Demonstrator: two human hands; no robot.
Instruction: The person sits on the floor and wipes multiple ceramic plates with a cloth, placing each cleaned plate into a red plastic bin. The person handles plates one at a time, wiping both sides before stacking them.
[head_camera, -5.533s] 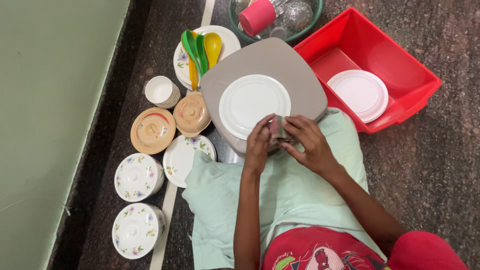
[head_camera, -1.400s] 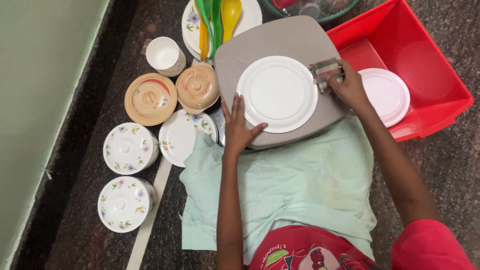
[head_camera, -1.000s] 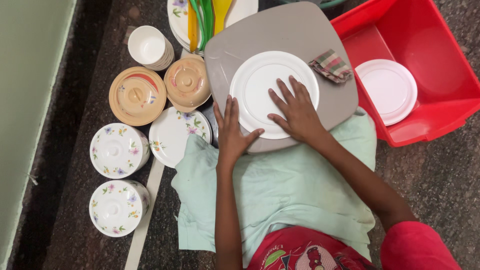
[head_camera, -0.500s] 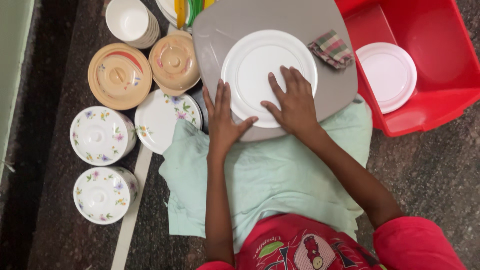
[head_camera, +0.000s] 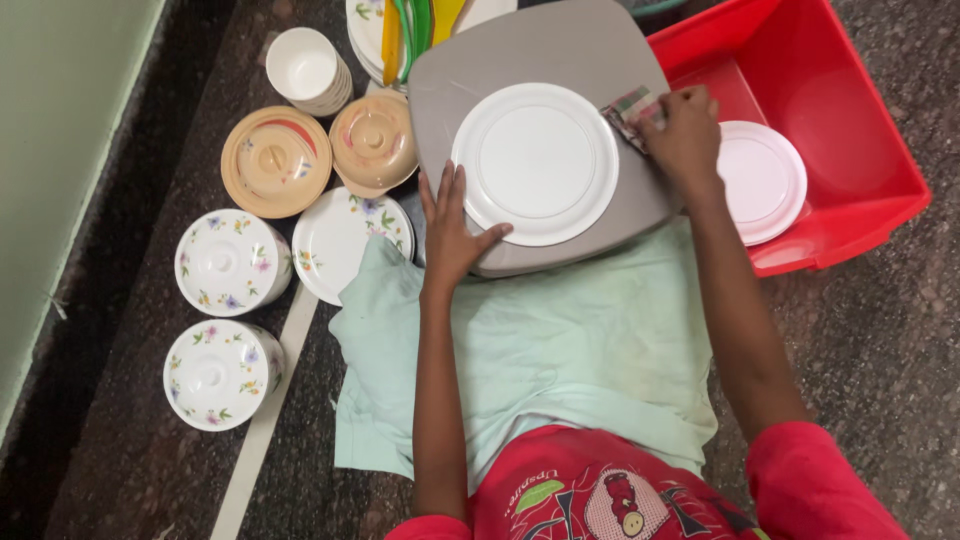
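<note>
Two hands at white plate (head_camera: 535, 163) on grey lid (head_camera: 600, 60).
L hand (head_camera: 452, 230) flat, fingers released, steadying rim; R hand (head_camera: 683, 132) fingers pinching soft checked cloth (head_camera: 627, 104). Plate likely light, stiff, slippery; grip at rim.

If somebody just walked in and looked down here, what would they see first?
Probably the big red tub on the right, with a white plate lying inside it. Next comes the white plate in the middle on the grey tray: the left hand steadies its edge, while the right hand rests on a checked cloth beside it.
</note>
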